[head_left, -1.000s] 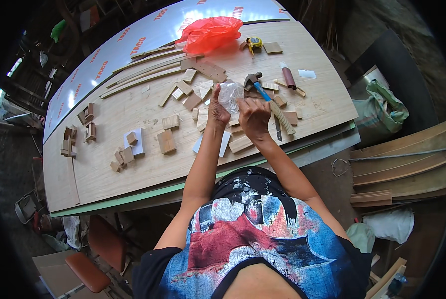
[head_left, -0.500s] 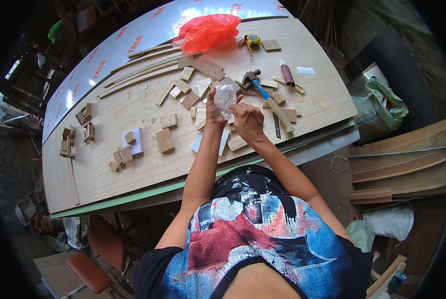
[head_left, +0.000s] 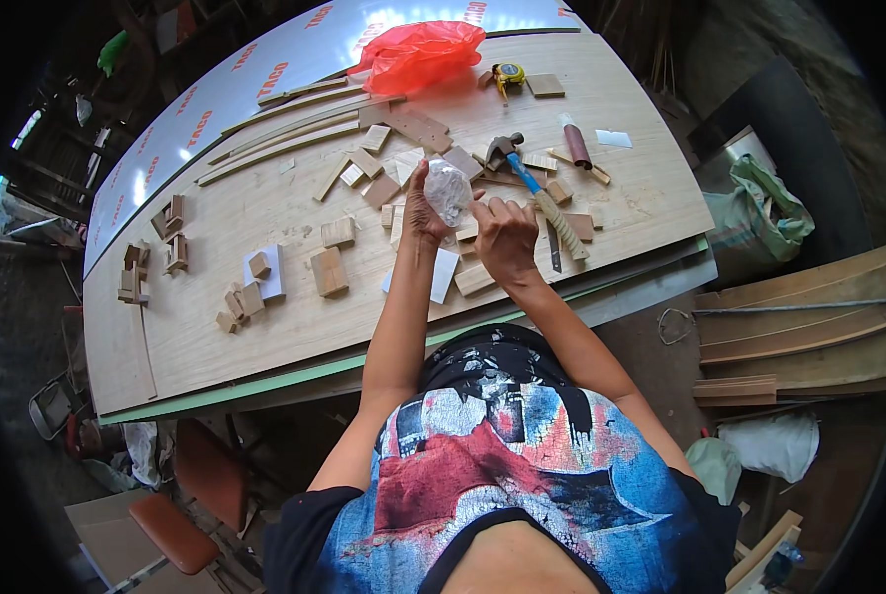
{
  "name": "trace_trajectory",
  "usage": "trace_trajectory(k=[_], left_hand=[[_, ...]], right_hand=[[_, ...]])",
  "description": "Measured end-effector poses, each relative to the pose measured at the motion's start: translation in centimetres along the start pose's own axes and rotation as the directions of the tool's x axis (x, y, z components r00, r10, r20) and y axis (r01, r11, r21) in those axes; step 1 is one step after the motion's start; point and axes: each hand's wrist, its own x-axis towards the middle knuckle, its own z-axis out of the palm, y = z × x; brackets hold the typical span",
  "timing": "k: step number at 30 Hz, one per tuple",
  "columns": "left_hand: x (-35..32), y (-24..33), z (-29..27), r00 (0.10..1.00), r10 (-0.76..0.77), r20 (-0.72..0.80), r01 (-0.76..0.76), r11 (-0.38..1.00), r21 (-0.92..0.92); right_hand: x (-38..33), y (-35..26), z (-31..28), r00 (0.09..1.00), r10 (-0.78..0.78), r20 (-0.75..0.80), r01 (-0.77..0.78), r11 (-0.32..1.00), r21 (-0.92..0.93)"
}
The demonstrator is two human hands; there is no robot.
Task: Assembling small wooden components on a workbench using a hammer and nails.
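- While you lean over it, the plywood tabletop [head_left: 265, 327] fills most of your view, a pale sheet on top of a white printed panel [head_left: 215, 109].
- At the far edge a red plastic bag [head_left: 418, 51] lies crumpled, with long thin wood strips [head_left: 285, 134] just to its left.
- Near your right hand a hammer [head_left: 527, 183] with a blue handle rests among scattered small wood blocks [head_left: 329, 270].
- Your left hand [head_left: 421, 213] is raised over the middle of the table, its fingers curled around a small clear plastic bag [head_left: 449, 190].
- Your right hand [head_left: 502, 238] sits just beside it, fingertips pinched narrow and touching the lower side of that bag.
- Beyond the red bag lies a yellow tape measure [head_left: 508, 74].
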Motion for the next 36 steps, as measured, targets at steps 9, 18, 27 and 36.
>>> trace_trajectory(k=[9,18,27,36], left_hand=[[0.7,0.0,-1.3,0.999,-0.034,-0.003,0.034,0.996,-0.084],[0.3,-0.5,-0.6,0.987,-0.015,0.158,0.024,0.998,-0.059],[1.2,-1.4,-1.5,0.986,-0.064,0.153,0.08,0.992,-0.099],[1.6,-0.7,-2.0,0.996,0.022,0.086,-0.019,0.999,-0.034]], right_hand=[[-0.5,-0.1,0.0,0.972,0.15,0.179,-0.195,0.943,0.269],[-0.8,0.1,0.9,0.948,0.29,0.13,-0.317,0.858,0.403],[-0.9,-0.5,0.4,0.933,0.219,0.287,-0.291,0.926,0.24],[-0.9,-0.6,0.3,0.997,0.082,-0.004,-0.08,0.98,0.18]])
